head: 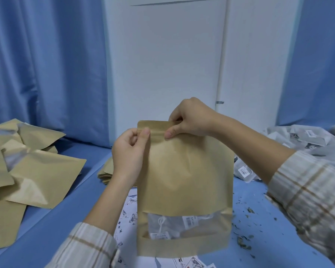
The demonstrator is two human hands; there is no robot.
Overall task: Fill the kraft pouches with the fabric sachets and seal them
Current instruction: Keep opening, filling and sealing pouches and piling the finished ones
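I hold a kraft pouch [184, 171] upright in front of me, above the blue table. Fabric sachets [174, 225] with white strings and barcode labels show through its clear window near the bottom. My left hand [129, 151] pinches the pouch's top strip at its left end, thumb on the front. My right hand [190, 120] pinches the same strip near its right part, thumb pressed on the front.
A heap of kraft pouches [27, 169] lies at the left, and a flat stack of pouches [105, 173] sits behind my left wrist. Loose sachets [306, 140] pile at the right. Printed paper sheets [128, 219] lie under the pouch. Dried herb crumbs [248, 227] scatter the blue table.
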